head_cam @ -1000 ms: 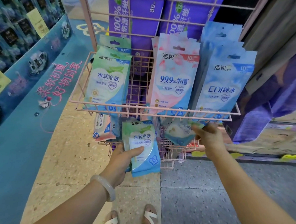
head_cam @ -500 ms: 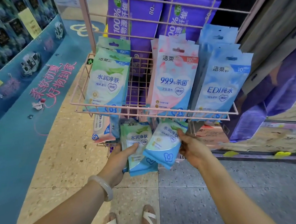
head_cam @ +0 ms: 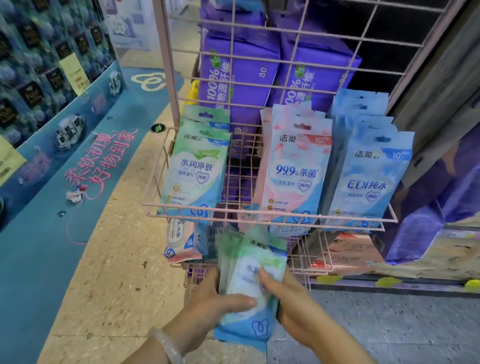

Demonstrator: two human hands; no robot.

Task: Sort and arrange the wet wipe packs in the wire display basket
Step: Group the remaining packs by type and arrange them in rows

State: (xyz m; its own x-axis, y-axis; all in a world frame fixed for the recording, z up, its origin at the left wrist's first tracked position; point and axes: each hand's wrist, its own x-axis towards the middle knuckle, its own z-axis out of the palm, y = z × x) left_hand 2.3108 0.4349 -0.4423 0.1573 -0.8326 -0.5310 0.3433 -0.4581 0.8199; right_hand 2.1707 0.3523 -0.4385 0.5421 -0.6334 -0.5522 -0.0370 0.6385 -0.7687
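Free room and obstacles. In the upper wire basket (head_cam: 268,216), an open gap lies between the green packs (head_cam: 196,170) and the pink packs (head_cam: 293,168); my hands could pass there. The blue packs (head_cam: 372,175) stand just beside the pink ones, leaving no way through. The front rail (head_cam: 235,215) crosses above the lower basket (head_cam: 315,257), where loose packs (head_cam: 180,240) crowd the left.

head view, angled down, close to wire basket (head_cam: 262,214)
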